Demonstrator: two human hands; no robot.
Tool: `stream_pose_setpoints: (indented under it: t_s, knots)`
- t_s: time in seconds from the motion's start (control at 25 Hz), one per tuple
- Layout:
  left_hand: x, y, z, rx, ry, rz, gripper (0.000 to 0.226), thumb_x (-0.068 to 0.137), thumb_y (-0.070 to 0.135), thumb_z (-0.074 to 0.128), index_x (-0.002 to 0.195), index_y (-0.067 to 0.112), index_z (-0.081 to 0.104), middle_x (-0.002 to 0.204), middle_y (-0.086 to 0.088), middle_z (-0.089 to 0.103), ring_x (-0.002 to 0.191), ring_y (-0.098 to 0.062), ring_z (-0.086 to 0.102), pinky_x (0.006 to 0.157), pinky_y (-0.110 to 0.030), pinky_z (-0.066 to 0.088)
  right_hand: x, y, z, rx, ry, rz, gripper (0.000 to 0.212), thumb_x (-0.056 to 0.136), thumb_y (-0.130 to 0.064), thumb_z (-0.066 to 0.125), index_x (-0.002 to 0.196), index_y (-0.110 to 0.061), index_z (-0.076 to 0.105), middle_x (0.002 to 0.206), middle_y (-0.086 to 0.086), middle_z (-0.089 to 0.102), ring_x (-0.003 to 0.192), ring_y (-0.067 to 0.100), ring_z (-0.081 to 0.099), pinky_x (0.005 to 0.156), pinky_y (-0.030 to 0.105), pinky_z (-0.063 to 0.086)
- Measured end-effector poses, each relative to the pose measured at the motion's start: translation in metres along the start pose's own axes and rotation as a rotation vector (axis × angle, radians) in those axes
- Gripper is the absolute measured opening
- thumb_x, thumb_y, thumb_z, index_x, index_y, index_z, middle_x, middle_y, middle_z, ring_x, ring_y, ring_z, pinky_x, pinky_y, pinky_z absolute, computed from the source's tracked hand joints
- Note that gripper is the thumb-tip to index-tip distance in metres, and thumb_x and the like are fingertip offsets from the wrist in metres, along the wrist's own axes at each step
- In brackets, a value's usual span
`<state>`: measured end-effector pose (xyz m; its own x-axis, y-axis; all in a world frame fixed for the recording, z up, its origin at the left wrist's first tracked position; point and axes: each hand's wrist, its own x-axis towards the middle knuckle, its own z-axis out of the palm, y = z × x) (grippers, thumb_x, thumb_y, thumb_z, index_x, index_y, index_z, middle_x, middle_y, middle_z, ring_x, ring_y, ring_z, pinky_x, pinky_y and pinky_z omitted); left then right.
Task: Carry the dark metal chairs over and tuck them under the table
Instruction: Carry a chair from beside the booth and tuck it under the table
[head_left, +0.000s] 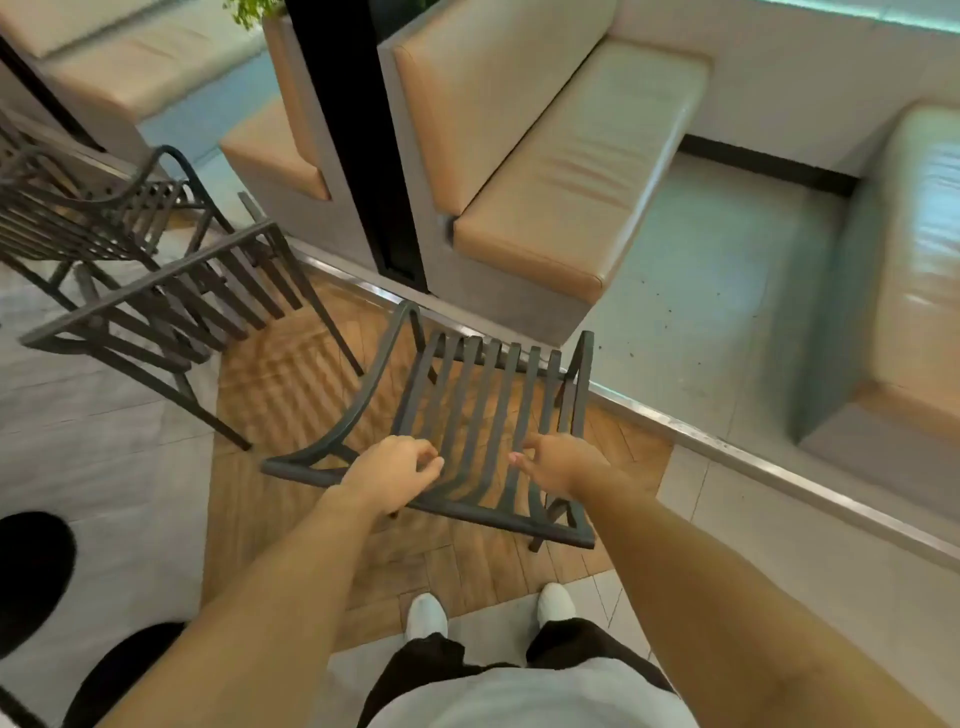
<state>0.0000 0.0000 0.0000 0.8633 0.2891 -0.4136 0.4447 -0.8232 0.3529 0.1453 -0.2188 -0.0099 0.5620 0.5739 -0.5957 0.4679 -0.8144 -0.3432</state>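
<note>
Chair in hand: a dark metal chair with a slatted seat and curved slatted back (467, 415) stands on the herringbone wood floor (291, 374), directly in front of the person's white shoes (426, 613).
Left grip: the left hand (395, 467) curls its fingers over the chair's top back rail, to the left of the rail's middle; it appears to be gripping the rail.
Right grip: the right hand (558, 462) reaches over the same rail toward the slats with fingers bent; whether it has closed on a slat or only touches it, I cannot tell.
Other chairs: two more dark slatted metal chairs (156, 291) stand crowded together to the left of the held chair, near it but apart.
Beyond the chair: a tan leather booth seat on a grey base (545, 182) sits just past the chair's front, across a metal floor strip (727, 441).
Bench: no table for tucking is clearly visible.
Risk, uneven hold: if the right hand is not properly closed, lifting would likely tip the chair leftward and twist it out of the left hand.
Risk, collision: swinging left could knock legs against the neighbouring chairs; pushing forward could strike the booth base.
Risk, feet: the chair's rear legs stand near the shoes, so a drop could land on toes.
Risk, fingers: narrow gaps between slats could pinch fingers if the chair shifts.
</note>
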Motion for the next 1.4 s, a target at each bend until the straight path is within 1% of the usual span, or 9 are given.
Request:
stream_pose_setpoints:
  t_s: [0.12,0.2,0.28,0.4,0.52,0.64,0.8,1.0,1.4]
  knots:
    - [0.008,-0.030,-0.006,0.057,-0.087,0.057,0.043,0.099,0.055,0.050,0.128,0.027,0.064,0.120,0.005,0.066,0.106,-0.013,0.061,0.090,-0.037,0.053,0.003,-0.019,0.021,0.125,-0.005,0.095,0.066,0.102,-0.065,0.032,0.149,-0.021,0.047,0.144,0.008,0.058,0.131,0.029,0.054,0.106,0.046,0.047]
    - [0.014,-0.050,-0.006,0.077,-0.179,0.074,0.056,0.095,0.064,0.053,0.134,0.025,0.061,0.128,0.003,0.063,0.114,-0.016,0.059,0.095,-0.038,0.051,0.002,-0.032,0.039,0.183,-0.046,0.158,0.075,0.098,-0.073,0.031,0.150,-0.020,0.047,0.146,0.007,0.057,0.132,0.029,0.053,0.106,0.046,0.047]
    - [0.017,-0.070,0.000,0.086,-0.257,0.089,0.074,0.088,0.073,0.055,0.141,0.023,0.055,0.138,0.001,0.057,0.125,-0.018,0.054,0.101,-0.036,0.047,0.002,-0.044,0.060,0.257,-0.049,0.196,0.090,0.087,-0.087,0.029,0.144,-0.022,0.052,0.137,0.005,0.062,0.120,0.026,0.060,0.094,0.043,0.053]
    - [0.023,-0.094,0.009,0.120,-0.306,0.127,0.092,0.080,0.080,0.057,0.149,0.020,0.047,0.144,-0.001,0.052,0.131,-0.019,0.049,0.104,-0.036,0.043,0.008,-0.052,0.090,0.339,-0.031,0.209,0.104,0.073,-0.100,0.032,0.136,-0.022,0.057,0.127,0.001,0.066,0.115,0.021,0.062,0.097,0.041,0.051]
    - [0.031,-0.113,0.021,0.182,-0.368,0.153,0.091,0.079,0.078,0.060,0.148,0.021,0.047,0.139,-0.001,0.053,0.128,-0.021,0.050,0.104,-0.039,0.045,0.012,-0.056,0.104,0.136,-0.068,0.174,0.085,0.082,-0.086,0.048,0.142,-0.025,0.053,0.127,-0.001,0.064,0.114,0.019,0.061,0.094,0.036,0.049]
    - [0.041,-0.122,0.031,0.361,-0.387,0.194,0.060,0.094,0.057,0.060,0.142,0.024,0.051,0.132,-0.001,0.055,0.122,-0.024,0.053,0.099,-0.045,0.049,0.021,-0.056,0.111,-0.010,-0.036,0.205,0.056,0.090,-0.063,0.064,0.134,-0.029,0.056,0.112,-0.004,0.064,0.106,0.018,0.062,0.092,0.037,0.052]
    - [0.046,-0.122,0.036,0.416,-0.389,0.190,0.035,0.102,0.030,0.051,0.137,0.027,0.053,0.127,-0.003,0.060,0.112,-0.028,0.061,0.091,-0.047,0.053,0.031,-0.053,0.117,-0.103,-0.024,0.227,0.036,0.096,-0.045,0.063,0.126,-0.025,0.059,0.102,-0.003,0.064,0.097,0.020,0.066,0.084,0.037,0.057]
    - [0.037,-0.116,0.036,0.480,-0.321,0.186,0.053,0.102,0.009,0.039,0.145,0.038,0.046,0.126,-0.003,0.063,0.110,-0.029,0.063,0.089,-0.041,0.051,0.032,-0.050,0.122,-0.192,0.009,0.192,0.020,0.102,-0.030,0.055,0.117,-0.022,0.065,0.090,-0.004,0.059,0.083,0.017,0.061,0.078,0.033,0.054]
    - [-0.002,-0.058,0.082,0.433,-0.228,0.033,0.054,0.103,0.012,0.041,0.146,0.043,0.046,0.125,-0.002,0.067,0.110,-0.028,0.065,0.088,-0.040,0.052,0.012,0.018,0.116,-0.192,-0.062,0.088,0.018,0.097,-0.036,0.061,0.111,-0.026,0.067,0.090,-0.006,0.066,0.083,0.015,0.063,0.080,0.034,0.058]
